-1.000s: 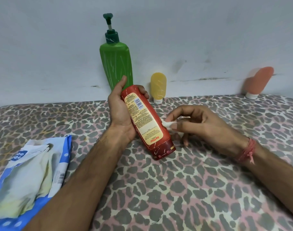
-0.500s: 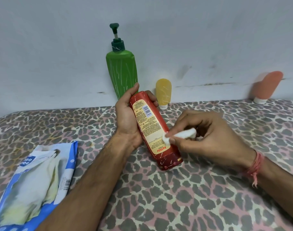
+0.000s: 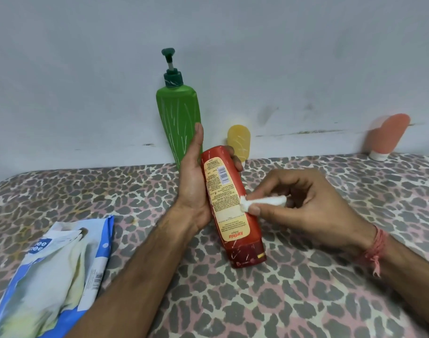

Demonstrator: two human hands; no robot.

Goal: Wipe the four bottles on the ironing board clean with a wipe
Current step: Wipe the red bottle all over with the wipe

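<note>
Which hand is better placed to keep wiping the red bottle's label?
Right. The right hand already pinches the wipe against the red bottle; the left hand grips that bottle, steadying it.

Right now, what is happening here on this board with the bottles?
A person is cleaning the red bottle. The left hand holds it tilted, its cap end down on the ironing board. The right hand pinches a rolled white wipe against the label. The green pump bottle, yellow bottle and pink bottle wait by the wall. A wipes pack lies at the left.
</note>
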